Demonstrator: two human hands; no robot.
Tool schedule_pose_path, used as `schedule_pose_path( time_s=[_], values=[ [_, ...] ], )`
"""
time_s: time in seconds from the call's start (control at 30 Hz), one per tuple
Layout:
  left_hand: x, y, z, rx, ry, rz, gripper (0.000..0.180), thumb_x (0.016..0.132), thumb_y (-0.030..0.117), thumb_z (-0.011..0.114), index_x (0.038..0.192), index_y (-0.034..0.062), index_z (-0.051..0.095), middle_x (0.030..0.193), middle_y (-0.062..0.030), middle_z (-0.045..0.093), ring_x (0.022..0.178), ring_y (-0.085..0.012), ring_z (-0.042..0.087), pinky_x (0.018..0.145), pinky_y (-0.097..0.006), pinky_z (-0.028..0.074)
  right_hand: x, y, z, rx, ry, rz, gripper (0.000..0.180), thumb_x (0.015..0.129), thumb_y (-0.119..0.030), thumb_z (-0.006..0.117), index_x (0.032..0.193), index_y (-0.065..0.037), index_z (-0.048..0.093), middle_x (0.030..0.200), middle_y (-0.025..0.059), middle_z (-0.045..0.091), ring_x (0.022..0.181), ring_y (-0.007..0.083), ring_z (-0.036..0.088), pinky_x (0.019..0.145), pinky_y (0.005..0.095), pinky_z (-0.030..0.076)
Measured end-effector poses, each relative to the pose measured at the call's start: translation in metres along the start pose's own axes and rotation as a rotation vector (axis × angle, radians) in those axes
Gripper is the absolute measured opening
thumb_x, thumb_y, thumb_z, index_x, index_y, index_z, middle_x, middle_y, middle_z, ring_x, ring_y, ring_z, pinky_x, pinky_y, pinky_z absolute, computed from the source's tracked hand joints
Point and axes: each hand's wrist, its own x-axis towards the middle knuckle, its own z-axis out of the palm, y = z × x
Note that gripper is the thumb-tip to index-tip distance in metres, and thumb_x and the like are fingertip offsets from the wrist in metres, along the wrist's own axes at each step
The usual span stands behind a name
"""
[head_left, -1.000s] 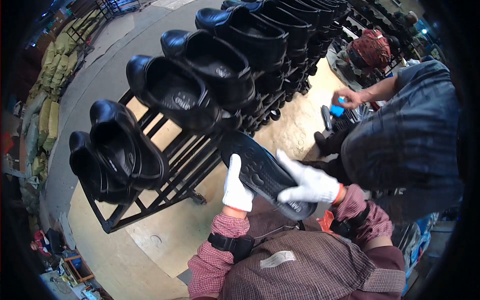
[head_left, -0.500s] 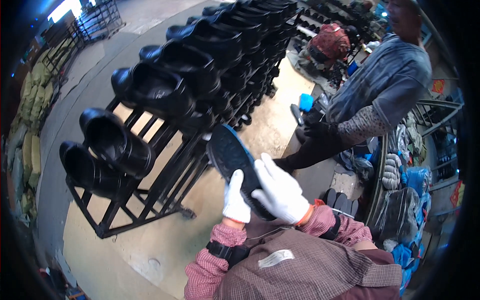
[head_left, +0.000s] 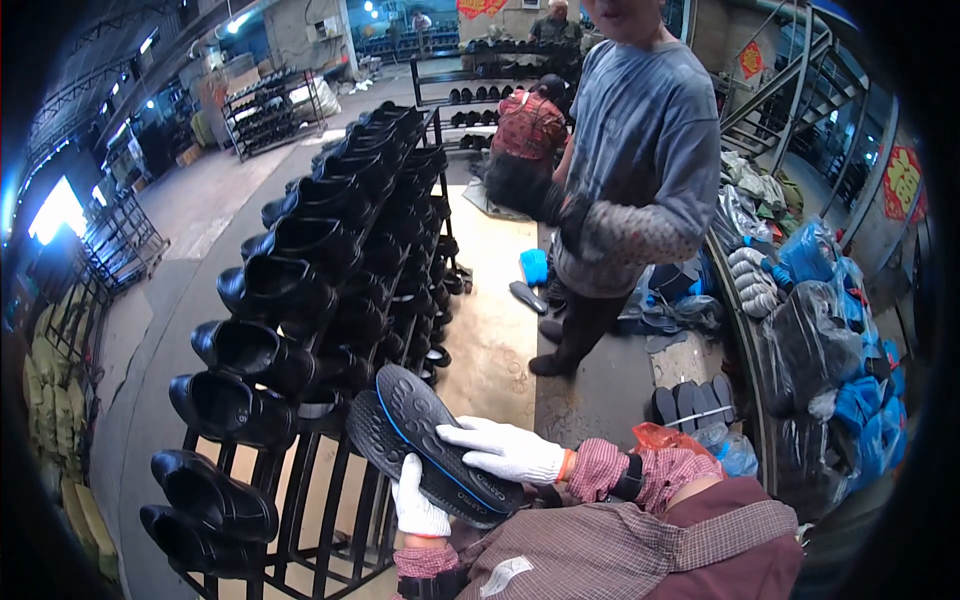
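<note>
In front of my body are two black insoles, fanned slightly apart. The upper insole [head_left: 415, 410] has a raised pattern on its face and a thin blue edge; the lower insole [head_left: 368, 432] sticks out from beneath it on the left. My left hand [head_left: 418, 505], in a white knit glove, grips the pair from the near left side, thumb up along the lower one. From the right, my white-gloved right hand [head_left: 508, 450] holds the upper insole, fingers across its face and thumb hidden. Black shoes [head_left: 240, 410] fill the rack just left of the insoles.
The black metal rack [head_left: 290, 510] runs away from me on the left. Ahead stands a co-worker [head_left: 640, 150] in dark gloves; another person [head_left: 528, 125] in red bends farther back. A loose insole [head_left: 527, 297] lies on the floor. Bags [head_left: 810, 340] crowd the right side.
The view has lifted and turned, showing more of the workshop. One insole showed clearly before; now two are fanned apart. The co-worker's gloved hand has risen.
</note>
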Motion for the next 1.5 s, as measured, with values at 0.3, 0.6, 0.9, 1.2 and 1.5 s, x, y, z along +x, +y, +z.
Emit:
schedule_pose_path(
  time_s=[0.3, 0.6, 0.9, 1.2, 1.5],
  values=[
    [0.001, -0.007, 0.013, 0.119, 0.061, 0.087, 0.057, 0.097, 0.015, 0.061, 0.149, 0.0022, 0.042, 0.141, -0.0176, 0.056, 0.124, -0.0326, 0.059, 0.108, -0.047, 0.049, 0.001, -0.043, -0.019, 0.137, -0.134, 0.308, 0.096, 0.087, -0.060, 0.068, 0.160, -0.012, 0.027, 0.165, 0.0282, 0.017, 0.152, 0.0382, 0.025, 0.123, 0.0403, 0.023],
    [0.022, -0.014, 0.000, 0.433, 0.221, 0.179, 0.053, 0.091, 0.019, 0.074, 0.136, -0.0002, 0.054, 0.128, -0.0131, 0.064, 0.112, -0.0246, 0.064, 0.098, -0.036, 0.051, -0.007, 0.007, -0.032, 0.313, 0.202, 0.242, 0.062, 0.089, -0.019, 0.069, 0.148, -0.004, 0.051, 0.162, 0.0189, 0.036, 0.150, 0.0262, 0.033, 0.120, 0.0333, 0.025],
    [0.108, 0.083, 0.005, 1.820, 0.418, 0.026, 0.067, 0.084, 0.037, 0.075, 0.142, 0.0167, 0.050, 0.166, -0.0218, 0.012, 0.111, -0.0444, 0.065, 0.093, -0.049, 0.054, -0.003, 0.021, -0.056, 0.406, 0.235, 0.304, 0.055, 0.089, -0.006, 0.067, 0.142, 0.001, 0.056, 0.156, 0.0162, 0.045, 0.141, 0.0250, 0.046, 0.116, 0.0337, 0.032],
    [0.095, 0.072, -0.029, 2.017, 0.402, -0.022, 0.064, 0.084, 0.032, 0.077, 0.138, 0.0127, 0.048, 0.162, -0.0163, 0.020, 0.100, -0.0410, 0.069, 0.085, -0.049, 0.056, 0.046, 0.019, -0.060, 0.120, -0.030, 0.134, 0.056, 0.088, -0.019, 0.071, 0.140, -0.005, 0.059, 0.152, 0.0202, 0.049, 0.137, 0.0320, 0.051, 0.112, 0.0349, 0.038],
    [0.038, 0.065, -0.029, 1.867, 0.377, 0.105, 0.069, 0.079, 0.028, 0.080, 0.140, 0.0133, 0.052, 0.167, -0.0139, 0.017, 0.104, -0.0424, 0.067, 0.085, -0.048, 0.056, 0.047, 0.024, -0.047, -0.024, -0.178, 0.042, 0.055, 0.097, -0.033, 0.062, 0.146, -0.009, 0.054, 0.158, 0.0203, 0.040, 0.140, 0.0347, 0.046, 0.115, 0.0369, 0.035]
  ],
)
